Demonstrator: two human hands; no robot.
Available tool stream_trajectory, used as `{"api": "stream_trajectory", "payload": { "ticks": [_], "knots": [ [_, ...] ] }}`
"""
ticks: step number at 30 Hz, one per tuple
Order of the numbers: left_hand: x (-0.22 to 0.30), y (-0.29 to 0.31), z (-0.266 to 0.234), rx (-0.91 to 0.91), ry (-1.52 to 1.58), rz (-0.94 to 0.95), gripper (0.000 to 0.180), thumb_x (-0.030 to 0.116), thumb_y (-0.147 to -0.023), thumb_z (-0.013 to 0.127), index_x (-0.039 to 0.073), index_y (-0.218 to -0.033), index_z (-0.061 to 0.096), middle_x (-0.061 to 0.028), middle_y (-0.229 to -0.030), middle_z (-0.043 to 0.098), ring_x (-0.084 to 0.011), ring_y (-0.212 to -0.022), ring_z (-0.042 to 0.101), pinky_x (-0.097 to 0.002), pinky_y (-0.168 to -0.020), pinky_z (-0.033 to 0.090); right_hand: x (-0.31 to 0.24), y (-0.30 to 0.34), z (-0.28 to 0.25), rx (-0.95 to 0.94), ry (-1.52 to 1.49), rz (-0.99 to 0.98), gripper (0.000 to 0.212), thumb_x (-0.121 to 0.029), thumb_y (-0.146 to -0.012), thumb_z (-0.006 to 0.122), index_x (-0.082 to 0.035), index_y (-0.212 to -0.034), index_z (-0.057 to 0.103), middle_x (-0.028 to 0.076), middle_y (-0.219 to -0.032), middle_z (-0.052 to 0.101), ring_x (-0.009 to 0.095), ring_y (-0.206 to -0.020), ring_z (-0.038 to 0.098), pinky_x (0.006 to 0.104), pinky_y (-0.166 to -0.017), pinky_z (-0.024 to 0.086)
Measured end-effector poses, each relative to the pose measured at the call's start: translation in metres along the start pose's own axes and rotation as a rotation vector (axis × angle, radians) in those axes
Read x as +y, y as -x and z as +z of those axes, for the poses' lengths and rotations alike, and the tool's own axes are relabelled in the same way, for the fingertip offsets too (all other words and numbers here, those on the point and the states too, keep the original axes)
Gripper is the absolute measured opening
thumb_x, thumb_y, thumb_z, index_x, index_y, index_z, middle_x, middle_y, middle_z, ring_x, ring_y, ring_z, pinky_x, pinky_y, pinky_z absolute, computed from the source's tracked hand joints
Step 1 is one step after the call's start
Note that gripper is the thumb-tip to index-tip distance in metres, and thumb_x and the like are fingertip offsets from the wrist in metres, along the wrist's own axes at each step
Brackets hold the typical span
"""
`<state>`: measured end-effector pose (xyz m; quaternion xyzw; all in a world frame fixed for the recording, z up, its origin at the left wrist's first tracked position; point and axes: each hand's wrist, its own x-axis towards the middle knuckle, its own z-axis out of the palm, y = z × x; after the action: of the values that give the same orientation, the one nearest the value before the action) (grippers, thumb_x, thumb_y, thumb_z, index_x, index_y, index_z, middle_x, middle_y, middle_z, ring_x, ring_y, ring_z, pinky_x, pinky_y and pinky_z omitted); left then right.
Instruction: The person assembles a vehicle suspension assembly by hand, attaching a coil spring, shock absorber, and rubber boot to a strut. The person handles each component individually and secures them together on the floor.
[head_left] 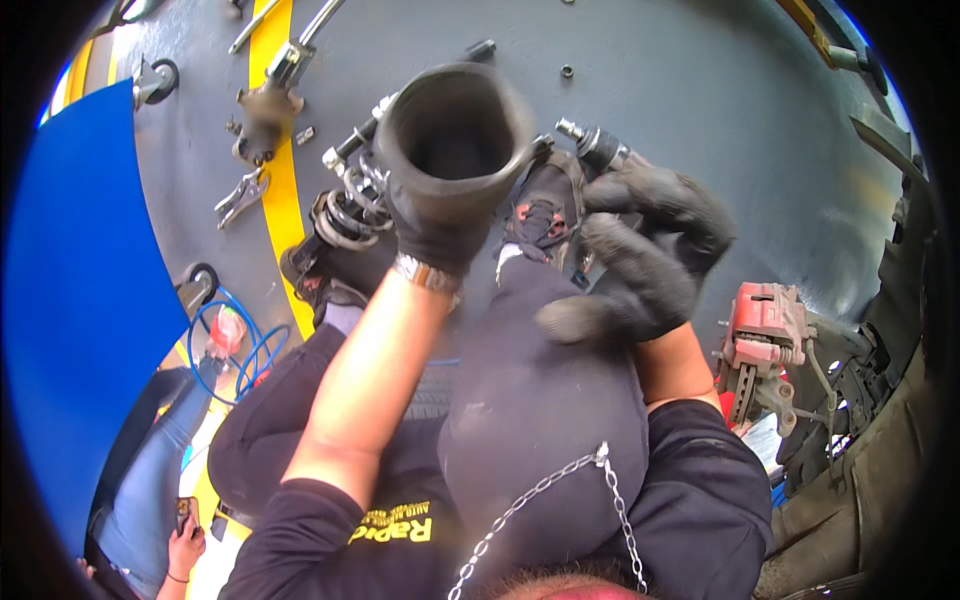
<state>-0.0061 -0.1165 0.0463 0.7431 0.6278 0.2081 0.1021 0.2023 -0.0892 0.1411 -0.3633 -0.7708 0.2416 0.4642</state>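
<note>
My left hand [435, 230] wears a black glove, with a metal-banded watch at the wrist. Right above it, and merging with it in the blur, is a black hollow cup-shaped piece [455, 125] with its wide mouth upward; my left fingers do not show. My right hand [650, 245], gloved in black, is over my knee, fingers bent and thumb apart, nothing visible between them. Just past its fingertips appears a dark tool nose with a silver tip [598, 145]; its body is hidden behind the hand. A strut with a coil spring [352, 212] rests left of my left hand.
Locking pliers [240, 198] and a greasy metal part [268, 120] lie near the yellow floor stripe. At right hangs a red brake caliper [765, 325] by a vehicle's underside. A blue wheeled panel [90, 280] and a blue hose [245, 350] are left, near another person holding a phone [186, 515].
</note>
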Motion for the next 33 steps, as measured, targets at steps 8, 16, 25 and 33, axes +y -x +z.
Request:
{"api": "stream_trajectory", "payload": {
  "ticks": [8, 16, 25, 33],
  "knots": [
    [-0.025, 0.011, 0.016, -0.193, 2.656, -0.477, 0.039, 0.036, -0.107, 0.051, 0.006, -0.129, 0.062, -0.0129, -0.126, 0.066, -0.0258, -0.121, 0.063, -0.0396, -0.107, 0.052, -0.009, -0.001, -0.016, 0.043, -0.436, 0.117, 0.044, -0.040, -0.071, 0.090, -0.008, -0.098, 0.080, 0.013, -0.105, 0.070, 0.031, -0.093, 0.070, 0.0419, -0.085, 0.056],
    [-0.055, 0.006, 0.018, 0.136, 2.617, -1.078, 0.034, 0.029, -0.105, 0.051, 0.001, -0.119, 0.064, -0.0150, -0.111, 0.071, -0.0274, -0.102, 0.069, -0.0418, -0.096, 0.057, 0.002, -0.010, -0.018, -0.078, -0.262, 0.092, 0.051, -0.044, -0.076, 0.085, -0.005, -0.108, 0.076, 0.017, -0.112, 0.069, 0.033, -0.099, 0.069, 0.0417, -0.087, 0.056],
    [-0.069, -0.011, 0.009, 0.336, 1.887, -0.742, 0.026, 0.012, -0.106, 0.042, -0.002, -0.111, 0.063, -0.0130, -0.102, 0.072, -0.0234, -0.093, 0.069, -0.0398, -0.094, 0.056, -0.010, -0.048, -0.009, -0.621, -0.352, 0.329, 0.049, -0.039, -0.083, 0.082, 0.000, -0.110, 0.070, 0.016, -0.102, 0.070, 0.026, -0.082, 0.068, 0.0355, -0.072, 0.054],
    [-0.053, -0.021, -0.028, 0.301, 0.475, 0.118, 0.022, 0.001, -0.104, 0.051, -0.006, -0.123, 0.059, -0.0138, -0.107, 0.070, -0.0235, -0.101, 0.067, -0.0437, -0.101, 0.053, 0.029, -0.032, 0.035, -0.891, -0.081, 0.214, 0.055, -0.042, -0.083, 0.082, -0.003, -0.120, 0.069, 0.016, -0.108, 0.074, 0.031, -0.093, 0.073, 0.0406, -0.083, 0.058]
  ]
}}
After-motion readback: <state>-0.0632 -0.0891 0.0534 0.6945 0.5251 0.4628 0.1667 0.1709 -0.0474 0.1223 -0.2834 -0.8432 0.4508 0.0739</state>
